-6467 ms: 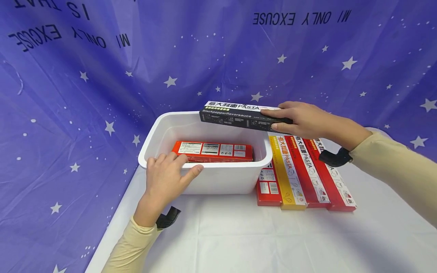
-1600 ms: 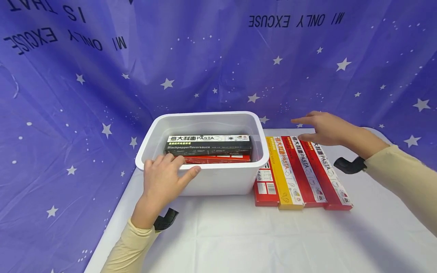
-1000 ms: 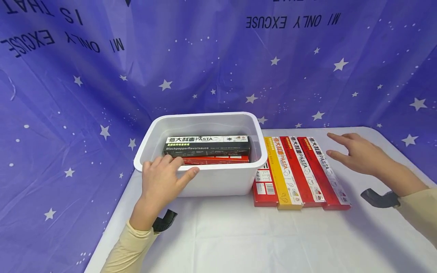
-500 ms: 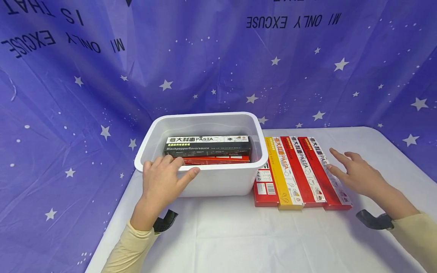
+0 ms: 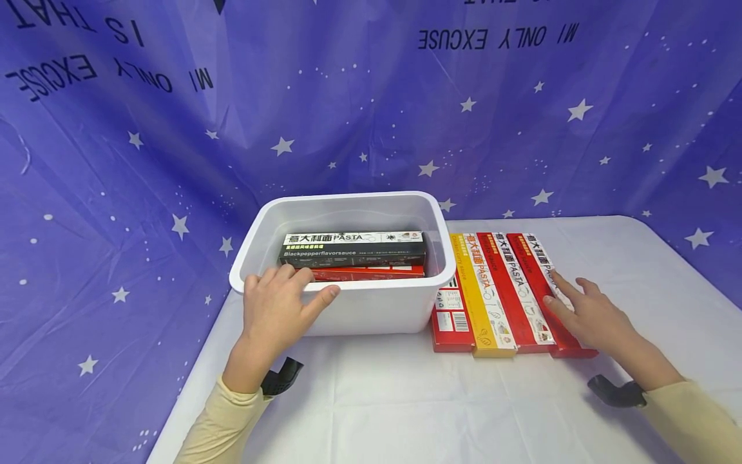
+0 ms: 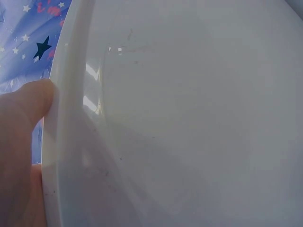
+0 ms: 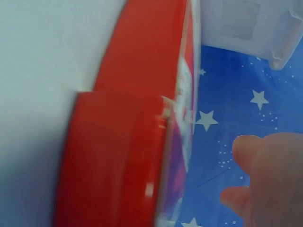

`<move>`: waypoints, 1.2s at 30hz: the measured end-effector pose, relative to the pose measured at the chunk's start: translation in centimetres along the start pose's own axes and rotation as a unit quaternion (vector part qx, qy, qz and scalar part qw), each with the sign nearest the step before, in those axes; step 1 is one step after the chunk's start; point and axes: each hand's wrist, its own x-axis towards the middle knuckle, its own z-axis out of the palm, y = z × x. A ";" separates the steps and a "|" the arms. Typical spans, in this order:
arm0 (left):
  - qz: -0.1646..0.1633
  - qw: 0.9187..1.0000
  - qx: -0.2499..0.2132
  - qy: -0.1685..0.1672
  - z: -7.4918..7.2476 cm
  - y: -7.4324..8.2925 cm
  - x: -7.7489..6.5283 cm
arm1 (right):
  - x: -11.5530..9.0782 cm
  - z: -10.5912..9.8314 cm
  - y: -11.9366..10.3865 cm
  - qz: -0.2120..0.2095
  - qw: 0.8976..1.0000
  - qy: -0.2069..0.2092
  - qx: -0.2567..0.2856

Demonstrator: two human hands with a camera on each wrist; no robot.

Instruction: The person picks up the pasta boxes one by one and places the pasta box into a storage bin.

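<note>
My left hand [image 5: 275,309] grips the near rim of a white plastic tub [image 5: 371,309], fingers curled over the edge and thumb on the outside. In the left wrist view, the thumb [image 6: 38,97] lies along the rim beside the tub's wall [image 6: 180,118]. Inside the tub, a black pasta box [image 5: 353,254] rests on top of a red box [image 5: 371,273]. My right hand [image 5: 597,316] is open, fingers spread over the right side of the rightmost red pasta box [image 5: 530,264]. In the right wrist view, its fingers [image 7: 279,175] stand apart from the red box ends [image 7: 113,156].
Left of that box lie another red pasta box [image 5: 493,258], a yellow one [image 5: 468,283] and a red one turned label-down [image 5: 452,338], close against the tub. A white cloth [image 5: 417,399] covers the table. A purple star-printed curtain [image 5: 359,116] hangs behind.
The black pasta box went from my right hand into the tub. The right hand then moved right and came down toward the rightmost red box. The left hand stayed on the rim.
</note>
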 end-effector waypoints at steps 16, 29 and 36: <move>0.001 1.000 0.000 0.005 0.1 -0.1 -0.1 | -0.3 3.2 -0.3 0.002 1.000 0.007 0.009; 0.005 1.000 0.002 0.012 0.2 -0.1 -0.1 | -0.3 3.6 0.0 0.012 1.000 0.008 0.005; 0.002 1.000 0.003 0.004 0.1 -0.1 0.0 | -0.2 3.4 1.1 0.021 1.000 -0.004 0.011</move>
